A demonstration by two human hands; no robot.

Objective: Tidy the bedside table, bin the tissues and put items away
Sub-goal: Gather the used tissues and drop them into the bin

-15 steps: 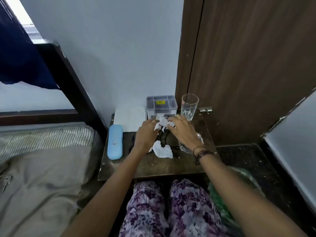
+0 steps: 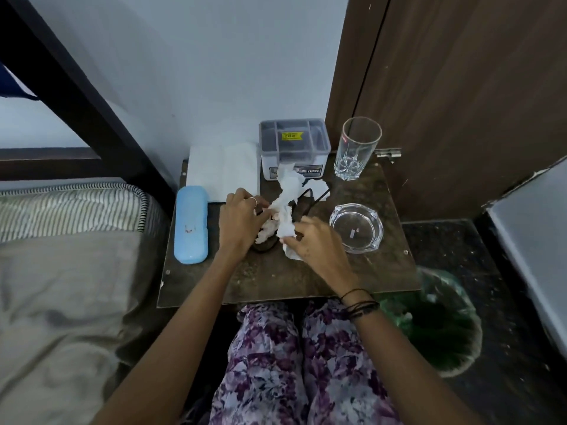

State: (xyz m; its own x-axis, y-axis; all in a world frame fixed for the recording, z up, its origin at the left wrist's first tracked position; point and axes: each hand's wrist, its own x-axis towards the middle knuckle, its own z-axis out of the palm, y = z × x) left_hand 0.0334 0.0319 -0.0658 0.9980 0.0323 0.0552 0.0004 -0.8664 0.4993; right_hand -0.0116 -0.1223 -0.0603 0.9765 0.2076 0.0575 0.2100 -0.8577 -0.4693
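Note:
Crumpled white tissues (image 2: 288,194) are bunched in the middle of the dark bedside table (image 2: 245,280). My left hand (image 2: 242,222) grips the bunch from the left. My right hand (image 2: 316,243) pinches its lower end from the right. A further scrap of tissue (image 2: 317,187) lies just behind, over a black cable (image 2: 310,197). On the floor at the right stands a bin with a green liner (image 2: 445,326).
A blue glasses case (image 2: 191,223) lies at the table's left edge, folded white paper (image 2: 222,170) behind it. A grey organiser box (image 2: 294,147) and a tall glass (image 2: 357,148) stand at the back. A glass ashtray (image 2: 356,227) sits at the right. The bed (image 2: 61,271) is left.
Both hands have drawn back from the organiser box toward the table's middle, pulling the tissues together. The ashtray, hidden under my right hand before, now shows.

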